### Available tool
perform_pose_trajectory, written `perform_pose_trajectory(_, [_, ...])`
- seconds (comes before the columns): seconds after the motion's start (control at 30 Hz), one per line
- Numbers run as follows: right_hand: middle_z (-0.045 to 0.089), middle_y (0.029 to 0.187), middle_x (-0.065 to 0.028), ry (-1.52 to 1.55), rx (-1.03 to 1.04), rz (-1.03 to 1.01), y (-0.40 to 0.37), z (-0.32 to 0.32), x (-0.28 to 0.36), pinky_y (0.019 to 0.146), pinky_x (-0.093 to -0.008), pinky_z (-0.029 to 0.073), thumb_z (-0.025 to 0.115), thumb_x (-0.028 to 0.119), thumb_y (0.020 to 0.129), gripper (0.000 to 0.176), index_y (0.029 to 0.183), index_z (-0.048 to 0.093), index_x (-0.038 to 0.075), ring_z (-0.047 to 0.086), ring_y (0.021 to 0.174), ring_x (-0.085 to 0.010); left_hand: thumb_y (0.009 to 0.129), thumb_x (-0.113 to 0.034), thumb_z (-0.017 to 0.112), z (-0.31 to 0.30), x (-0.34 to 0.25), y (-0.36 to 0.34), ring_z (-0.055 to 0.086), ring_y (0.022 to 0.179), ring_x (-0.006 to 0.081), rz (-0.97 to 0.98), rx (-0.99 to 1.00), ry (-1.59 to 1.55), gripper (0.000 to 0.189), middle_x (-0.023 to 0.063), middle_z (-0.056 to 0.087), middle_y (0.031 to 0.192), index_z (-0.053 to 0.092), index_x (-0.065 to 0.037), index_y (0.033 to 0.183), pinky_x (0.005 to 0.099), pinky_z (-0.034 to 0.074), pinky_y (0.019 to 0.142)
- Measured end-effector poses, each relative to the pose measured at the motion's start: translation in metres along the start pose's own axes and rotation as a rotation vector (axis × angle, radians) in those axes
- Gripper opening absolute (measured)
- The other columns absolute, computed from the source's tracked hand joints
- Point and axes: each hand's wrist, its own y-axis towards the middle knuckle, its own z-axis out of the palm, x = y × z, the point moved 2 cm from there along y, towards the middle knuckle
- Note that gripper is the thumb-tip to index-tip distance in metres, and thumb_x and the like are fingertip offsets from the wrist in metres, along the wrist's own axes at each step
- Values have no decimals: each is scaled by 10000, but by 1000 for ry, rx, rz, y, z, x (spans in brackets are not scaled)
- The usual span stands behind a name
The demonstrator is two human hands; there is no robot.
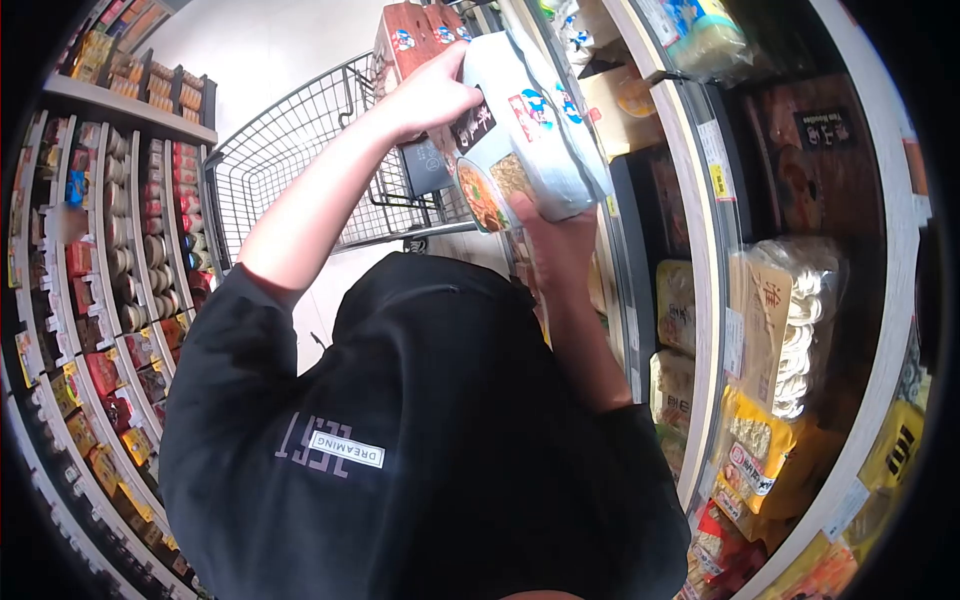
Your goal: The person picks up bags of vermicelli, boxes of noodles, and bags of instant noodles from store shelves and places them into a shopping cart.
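Both of my hands hold a large white noodle package, printed with a bowl of noodles and blue-and-red logos. It is tilted, over the gap between the shopping cart and the right-hand shelf. My left hand is closed on its upper left side, the thumb lying along the front. Lower down, my right hand grips the bottom end, its fingers partly hidden behind the pack. Just beyond my left hand, a reddish-brown box with similar logos stands by the cart. A dark grey box shows under my left wrist.
Along the right runs a shelf with packed noodles and yellow bags, its edge close to my right arm. On the left, a shelf rack carries rows of cans and small packs. White floor shows beyond the cart.
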Motion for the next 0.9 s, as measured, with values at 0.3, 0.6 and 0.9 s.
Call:
perform_pose_trajectory(0.3, [581,1346,-148,-138,-123,-73,13,10,-74,1037,-362,493,822,-9,813,750,1438,408,-15,594,1218,-233,822,32,584,18,47,36,563,1325,240,-149,144,-9,696,161,623,1375,449,-1,1503,348,420,1139])
perform_pose_trajectory(0.6, [596,1317,-193,-508,-77,-173,22,10,-97,1080,-414,445,874,90,772,781,1417,457,-52,588,1235,-299,785,64,569,27,78,44,613,1261,282,-182,124,70,653,210,655,1293,474,24,1429,369,463,1095])
perform_pose_trajectory(0.9, [625,1211,-251,-783,-249,-92,15,15,-106,979,-491,522,931,266,668,835,1307,472,-12,651,1133,-416,834,-35,600,52,85,-21,436,1437,428,53,-198,272,779,330,433,1505,296,41,1547,430,367,1196])
